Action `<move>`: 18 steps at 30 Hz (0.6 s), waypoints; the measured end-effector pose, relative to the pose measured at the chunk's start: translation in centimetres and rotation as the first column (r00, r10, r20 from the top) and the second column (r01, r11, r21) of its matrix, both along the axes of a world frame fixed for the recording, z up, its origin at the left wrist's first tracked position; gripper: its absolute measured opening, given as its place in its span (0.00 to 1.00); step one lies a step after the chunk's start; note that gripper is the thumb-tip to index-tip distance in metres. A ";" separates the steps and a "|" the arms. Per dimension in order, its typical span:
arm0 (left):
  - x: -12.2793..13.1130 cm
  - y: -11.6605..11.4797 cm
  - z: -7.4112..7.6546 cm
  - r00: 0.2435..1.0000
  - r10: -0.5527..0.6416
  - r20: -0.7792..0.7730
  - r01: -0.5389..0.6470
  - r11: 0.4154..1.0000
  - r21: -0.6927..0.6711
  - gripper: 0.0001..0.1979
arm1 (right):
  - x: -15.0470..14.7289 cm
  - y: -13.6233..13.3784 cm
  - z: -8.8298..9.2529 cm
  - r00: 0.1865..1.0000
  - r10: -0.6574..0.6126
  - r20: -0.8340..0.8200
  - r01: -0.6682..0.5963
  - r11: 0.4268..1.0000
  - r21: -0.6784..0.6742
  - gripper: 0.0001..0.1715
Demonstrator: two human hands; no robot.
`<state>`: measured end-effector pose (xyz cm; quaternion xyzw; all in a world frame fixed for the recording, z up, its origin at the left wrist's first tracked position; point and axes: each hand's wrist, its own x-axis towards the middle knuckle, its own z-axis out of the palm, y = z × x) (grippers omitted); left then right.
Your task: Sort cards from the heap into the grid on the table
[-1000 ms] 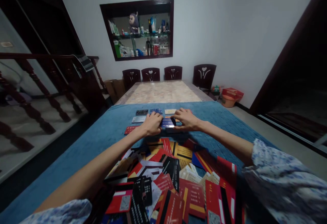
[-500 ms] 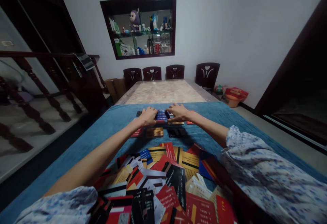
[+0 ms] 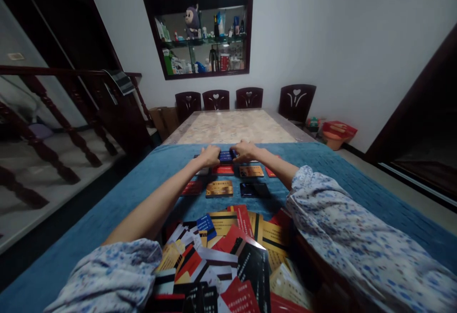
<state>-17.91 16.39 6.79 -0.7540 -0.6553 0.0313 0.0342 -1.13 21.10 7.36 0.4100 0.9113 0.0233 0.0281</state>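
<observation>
My left hand [image 3: 210, 155] and my right hand [image 3: 244, 151] reach to the far side of the blue cloth. Between them lies a blue card [image 3: 226, 156], its short ends gripped by the curled fingers of both hands. In the row nearer me are a red card [image 3: 223, 170] and a gold-and-black card [image 3: 251, 172]. Closer still lie a dark red card [image 3: 192, 188], a gold card [image 3: 219, 189] and a black card [image 3: 254, 190]. Whether each spot holds one card or a stack, I cannot tell everywhere. Another red card [image 3: 271, 172] shows partly behind my right forearm.
A large loose heap of mixed cards [image 3: 228, 256] spreads across the blue cloth [image 3: 135, 198] close to me, under my forearms. Beyond the cloth extends the stone-patterned tabletop [image 3: 232, 127]. Dark chairs [image 3: 297, 102] stand at the back, and a wooden railing [image 3: 67, 141] runs along the left.
Both hands have shifted slightly farther away with the blue card between them, uncovering the red and gold-and-black cards in front. My forearms have also moved forward over the heap.
</observation>
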 end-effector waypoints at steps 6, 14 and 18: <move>-0.3 2.0 -0.8 1.000 0.018 0.003 -0.018 1.000 -0.014 0.18 | -1.1 1.6 -0.5 0.999 -0.012 0.030 0.013 1.000 -0.010 0.26; -1.0 3.4 -2.1 1.000 -0.004 0.005 0.004 0.999 -0.051 0.16 | -1.8 2.4 -1.3 0.997 -0.033 0.067 0.036 0.998 -0.046 0.28; -1.0 3.5 -2.2 1.000 -0.010 0.007 0.010 0.998 -0.062 0.15 | -2.2 2.7 -1.5 0.993 -0.061 0.101 0.066 0.996 -0.054 0.28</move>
